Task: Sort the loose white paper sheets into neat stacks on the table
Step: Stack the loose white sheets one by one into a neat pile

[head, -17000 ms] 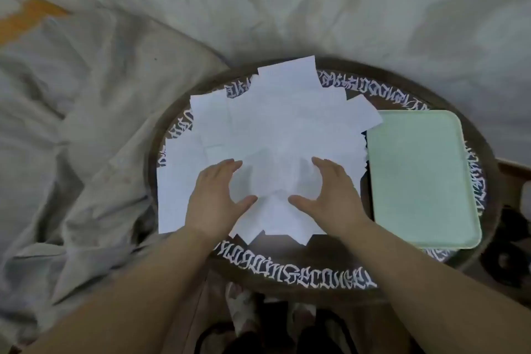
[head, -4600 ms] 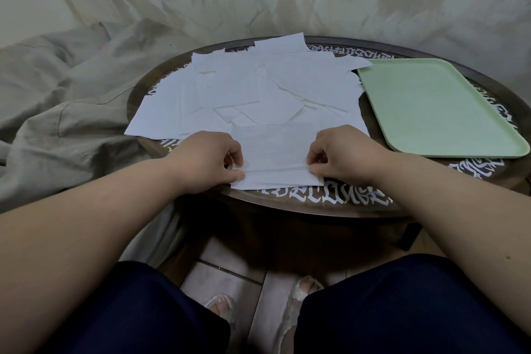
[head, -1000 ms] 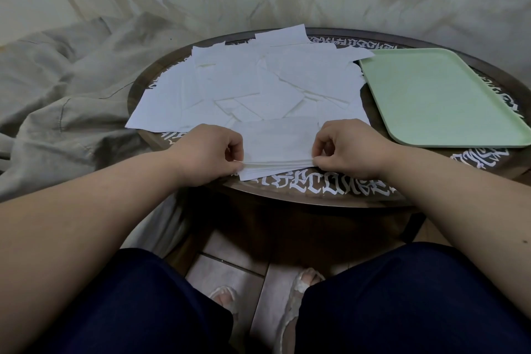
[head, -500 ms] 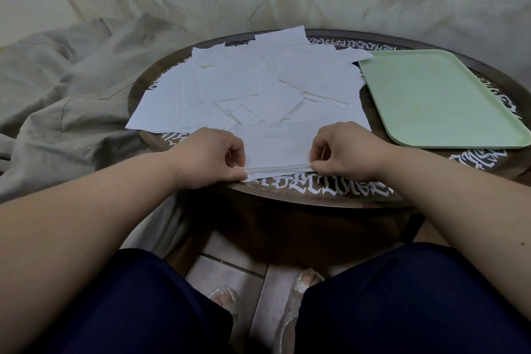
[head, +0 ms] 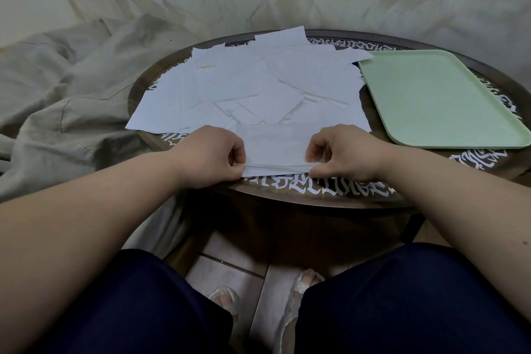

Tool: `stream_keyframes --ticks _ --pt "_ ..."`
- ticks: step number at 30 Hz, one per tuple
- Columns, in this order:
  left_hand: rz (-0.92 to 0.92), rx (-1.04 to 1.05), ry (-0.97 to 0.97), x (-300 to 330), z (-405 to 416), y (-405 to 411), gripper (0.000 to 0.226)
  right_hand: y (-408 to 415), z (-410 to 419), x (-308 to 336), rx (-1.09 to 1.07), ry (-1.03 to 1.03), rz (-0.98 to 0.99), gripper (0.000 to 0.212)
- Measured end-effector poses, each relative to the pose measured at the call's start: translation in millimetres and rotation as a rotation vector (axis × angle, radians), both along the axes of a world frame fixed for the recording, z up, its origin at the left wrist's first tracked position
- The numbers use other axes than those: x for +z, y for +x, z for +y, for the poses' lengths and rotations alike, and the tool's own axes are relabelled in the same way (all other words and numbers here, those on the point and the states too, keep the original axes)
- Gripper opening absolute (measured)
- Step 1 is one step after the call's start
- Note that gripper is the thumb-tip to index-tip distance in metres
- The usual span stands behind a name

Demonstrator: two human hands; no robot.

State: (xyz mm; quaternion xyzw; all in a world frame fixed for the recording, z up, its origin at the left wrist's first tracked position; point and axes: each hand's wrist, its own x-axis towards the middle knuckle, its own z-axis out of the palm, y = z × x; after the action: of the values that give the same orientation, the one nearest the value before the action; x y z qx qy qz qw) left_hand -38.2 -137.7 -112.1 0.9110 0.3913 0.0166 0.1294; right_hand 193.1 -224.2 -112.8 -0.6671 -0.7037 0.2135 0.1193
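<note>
A small squared-up stack of white paper sheets [head: 275, 149] lay at the near edge of the round dark wooden table with white lettering round its rim [head: 316, 187], directly in front of the person. The left hand [head: 209, 156] pinched the stack's left end, fingers curled and thumb at the near corner; the right hand [head: 342, 152] pinched the right end in the same way. The layered near edge of the stack showed several sheets; an exact number could not be read.

Behind the stack, a loose overlapping spread of white paper sheets [head: 253, 86] covered most of the table's left and middle, some corners overhanging the far and left rim. The individual sheets overlapped too much to count; well over ten, by estimate.

Progress, judged: one stack formed and being aligned, the bulk of the sheets not yet sorted. Task at an early stage.

Count: one stack, one loose spread, one table, two hands.

To the right of the spread sat one pale green rectangular plastic tray [head: 436, 100], nothing on it, its near-left corner just beside the sheets. A crumpled beige cloth [head: 71, 89] lay left of the table and hung behind it.
</note>
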Motion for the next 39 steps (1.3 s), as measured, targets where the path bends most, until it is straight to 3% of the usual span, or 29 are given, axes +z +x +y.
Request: stream_keyframes --ticks 5,11,17,24,39 --pt "-0.119 0.087 -0.061 2 1 -2 0.011 -1 0 -1 0.008 0.004 -0.009 0.021" --pt "-0.146 0.080 -0.070 3 0 -3 0.018 -1 -1 -1 -0.004 0.045 -0.030 0.002" --pt "-0.143 0.059 -0.032 7 -4 0 0.019 3 -4 2 -0.107 0.199 0.031 0.003" --pt "-0.007 0.007 -0.055 4 -8 5 0.020 6 -2 2 -0.081 0.086 0.011 0.006" --pt "-0.037 0.006 -0.080 8 -9 2 0.023 9 -3 0 -0.040 0.050 0.047 0.005"
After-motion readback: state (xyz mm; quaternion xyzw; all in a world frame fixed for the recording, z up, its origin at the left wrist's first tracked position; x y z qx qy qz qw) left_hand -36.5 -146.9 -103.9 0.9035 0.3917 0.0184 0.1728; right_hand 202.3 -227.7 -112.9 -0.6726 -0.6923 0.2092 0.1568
